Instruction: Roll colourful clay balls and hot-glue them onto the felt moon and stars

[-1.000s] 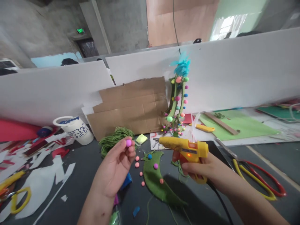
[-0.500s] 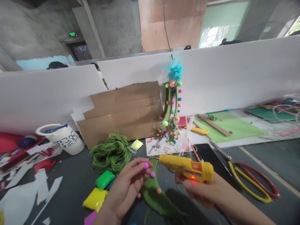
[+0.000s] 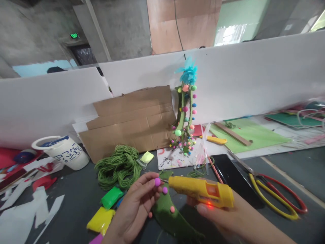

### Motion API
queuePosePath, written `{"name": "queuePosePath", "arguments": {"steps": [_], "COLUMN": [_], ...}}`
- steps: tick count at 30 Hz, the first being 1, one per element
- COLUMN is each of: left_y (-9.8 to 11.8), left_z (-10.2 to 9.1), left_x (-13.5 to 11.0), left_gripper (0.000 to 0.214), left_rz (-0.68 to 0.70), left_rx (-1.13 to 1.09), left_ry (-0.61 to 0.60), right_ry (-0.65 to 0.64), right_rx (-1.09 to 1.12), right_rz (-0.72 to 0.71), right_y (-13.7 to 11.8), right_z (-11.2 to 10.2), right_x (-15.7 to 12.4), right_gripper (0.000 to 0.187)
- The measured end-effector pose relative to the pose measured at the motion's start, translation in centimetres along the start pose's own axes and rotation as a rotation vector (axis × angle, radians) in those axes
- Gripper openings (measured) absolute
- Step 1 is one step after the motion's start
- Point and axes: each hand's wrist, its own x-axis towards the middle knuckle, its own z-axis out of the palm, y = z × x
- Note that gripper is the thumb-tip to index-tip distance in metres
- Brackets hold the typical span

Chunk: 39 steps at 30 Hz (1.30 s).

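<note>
Between thumb and fingertips my left hand pinches a small purple ball. My right hand is wrapped round a yellow hot glue gun, its red light glowing. The gun's nozzle points left and sits right beside the purple ball; whether they touch I cannot tell. Below lies a curved green felt piece, partly hidden by my left hand. On it are another purple ball and an orange ball. A second orange ball shows at its left edge.
Green yarn, green and yellow packets and a white cup are to the left. A ball-studded green decoration hangs before cardboard. A black phone and scissors lie at right.
The glue gun has come down and left, bringing its nozzle level with the purple ball. My left hand still pinches the ball. The view has shifted slightly.
</note>
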Motion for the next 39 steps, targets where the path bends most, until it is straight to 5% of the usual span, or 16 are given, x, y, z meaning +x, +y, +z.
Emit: {"name": "queuePosePath", "arguments": {"steps": [5, 10, 16, 30, 39], "left_y": [0.06, -0.01, -0.28, -0.49, -0.09], "left_z": [0.10, 0.03, 0.19, 0.32, 0.77], "left_x": [0.01, -0.09, -0.03, -0.12, -0.29], "left_gripper": [0.012, 0.012, 0.013, 0.009, 0.004], "left_rz": [0.004, 0.003, -0.043, -0.038, -0.041], "left_rx": [0.034, 0.058, 0.102, 0.090, 0.054], "left_ry": [0.030, 0.031, 0.024, -0.038, -0.046], "right_ry": [-0.064, 0.007, 0.076, 0.025, 0.079], "right_rx": [0.074, 0.047, -0.006, 0.099, -0.036], "right_rz": [-0.051, -0.088, -0.058, -0.025, -0.001], "right_y": [-0.08, -0.40, -0.60, -0.06, -0.32], "right_z": [0.08, 0.29, 0.45, 0.79, 0.60], "right_x": [0.01, 0.13, 0.10, 0.06, -0.01], "right_gripper": [0.029, 0.035, 0.014, 0.018, 0.019]}}
